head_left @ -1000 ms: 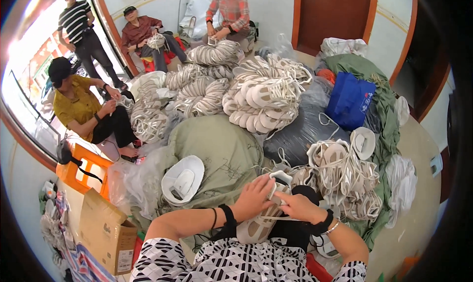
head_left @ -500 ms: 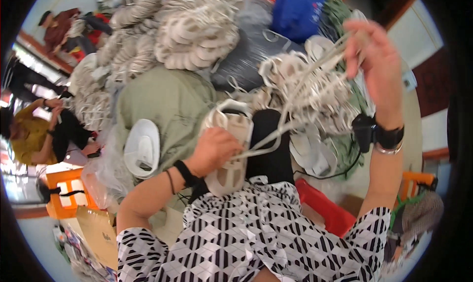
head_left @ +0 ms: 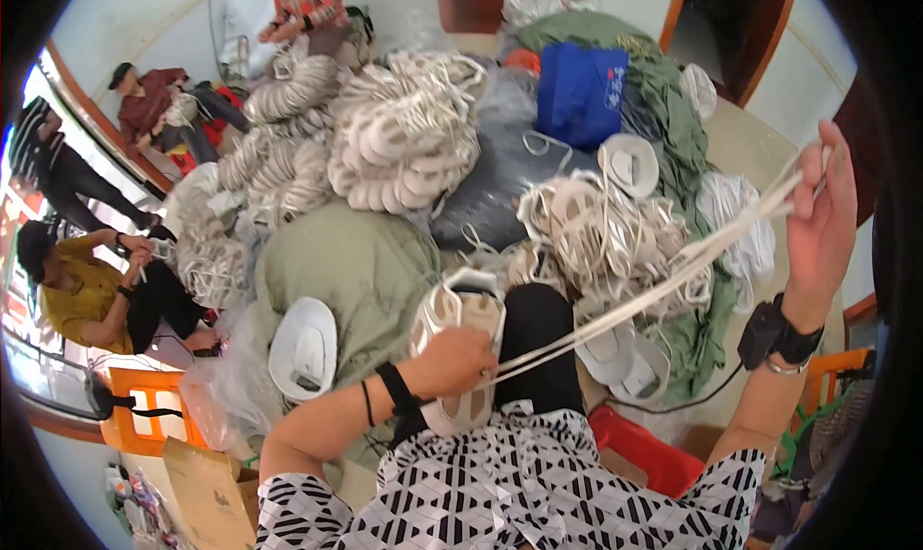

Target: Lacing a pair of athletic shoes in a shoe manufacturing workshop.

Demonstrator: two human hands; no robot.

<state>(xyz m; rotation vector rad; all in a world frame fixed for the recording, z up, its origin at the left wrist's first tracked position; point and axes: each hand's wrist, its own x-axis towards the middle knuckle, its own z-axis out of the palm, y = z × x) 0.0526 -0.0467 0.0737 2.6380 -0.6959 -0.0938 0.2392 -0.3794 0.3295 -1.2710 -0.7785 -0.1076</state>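
1. The low-cut beige-and-white shoe upper (head_left: 476, 312) lies in the person's lap, beside the leg in plain black cloth (head_left: 538, 343); its collar opening points away from the body and its rounded toe toward it.
2. Pale panels edge its beige middle, and the collar rim looks white around a dark opening. Much of the front is hidden under the left hand.
3. The left hand (head_left: 457, 360) is clamped on the upper, fingers curled together over it; whether they also pinch the lace cannot be told.
4. The long, flat, cream-white lace (head_left: 707, 247) runs from beside those fingers up to the right in several nearly straight strands, bunching thicker toward the far end.
5. The right hand (head_left: 820, 228), raised well apart from the left, is closed on the strands, which pass between its upright fingers.
6. Under the lace's line sits a heap of beige-and-white laced uppers (head_left: 596, 228), their loose cords tangled.
7. Beyond lie a glossy, wrinkled dark-grey plastic bag (head_left: 490, 175) and a boxy blue bag (head_left: 582, 98).
8. Left of the upper, a smooth white bowl-shaped piece (head_left: 303, 348) rests against a rounded mound of dull green cloth (head_left: 336, 271).
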